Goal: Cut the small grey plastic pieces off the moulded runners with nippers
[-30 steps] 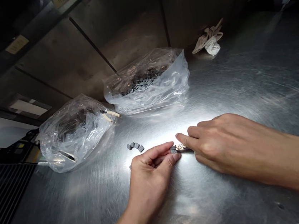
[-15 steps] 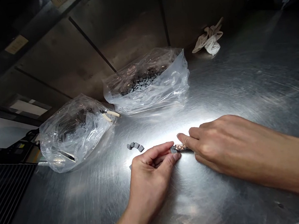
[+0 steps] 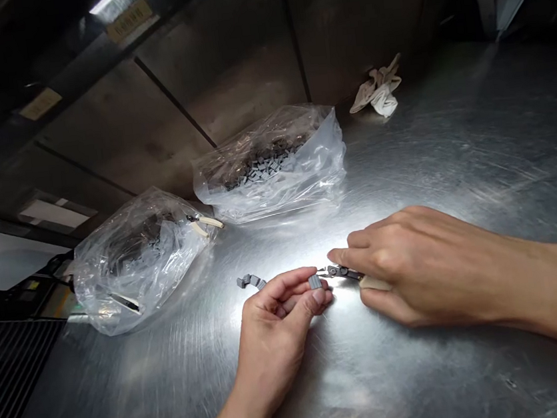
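Between the thumb and fingers of my left hand (image 3: 276,326) is a small grey ridged block (image 3: 315,281). My right hand (image 3: 406,268) is closed around cutting pliers (image 3: 339,272) with pale handles, mostly covered by my palm and fingers. The jaws of the pliers point left, close to the block's upper right edge; whether they touch it I cannot tell. Several similar grey pieces (image 3: 249,281) lie on the metal table just beyond my left hand, partly hidden by it.
Two clear plastic bags stand at the back, the right bag (image 3: 281,195) and the left bag (image 3: 165,275), both with many grey pieces. Pale-handled pliers (image 3: 206,225) rest on the left bag's edge, with a dark slim tool (image 3: 125,301) in front. A crumpled cloth (image 3: 379,93) lies far right.
The block has turned in my left fingers, showing its ridged face. The pliers have rotated in my right hand, and their jaws are now slightly apart from the fingers. The whole view has shifted a little.
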A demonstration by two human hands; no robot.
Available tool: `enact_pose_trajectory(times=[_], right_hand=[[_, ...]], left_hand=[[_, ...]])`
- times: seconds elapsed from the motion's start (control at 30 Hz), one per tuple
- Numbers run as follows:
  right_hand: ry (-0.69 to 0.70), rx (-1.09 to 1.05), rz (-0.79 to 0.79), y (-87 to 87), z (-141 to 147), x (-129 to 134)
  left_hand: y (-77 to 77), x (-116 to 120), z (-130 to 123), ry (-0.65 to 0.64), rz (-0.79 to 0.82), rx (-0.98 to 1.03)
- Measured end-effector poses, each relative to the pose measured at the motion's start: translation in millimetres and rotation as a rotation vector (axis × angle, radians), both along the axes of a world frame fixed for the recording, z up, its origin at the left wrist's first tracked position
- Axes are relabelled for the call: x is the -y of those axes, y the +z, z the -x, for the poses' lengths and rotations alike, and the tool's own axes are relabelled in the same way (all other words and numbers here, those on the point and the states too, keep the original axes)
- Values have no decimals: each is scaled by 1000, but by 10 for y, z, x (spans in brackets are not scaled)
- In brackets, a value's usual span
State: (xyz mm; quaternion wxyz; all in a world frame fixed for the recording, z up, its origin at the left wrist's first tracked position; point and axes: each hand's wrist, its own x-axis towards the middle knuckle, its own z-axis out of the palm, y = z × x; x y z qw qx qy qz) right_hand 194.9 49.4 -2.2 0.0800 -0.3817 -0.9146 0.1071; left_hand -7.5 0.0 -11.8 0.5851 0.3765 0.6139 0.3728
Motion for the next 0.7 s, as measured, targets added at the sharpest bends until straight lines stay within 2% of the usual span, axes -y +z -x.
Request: enact_pose_trajectory(times=[0.33,0.53,0.7], right_hand=[[24,-69,-22,-64,20,51],[-21,-152,-152,-54,22,36],[-11,-224,-186,-54,44,49]], left_hand=[[7,22,59,-18,-23,51],[19,10,81,34,-47,206],[59,4,54,51,33,368]])
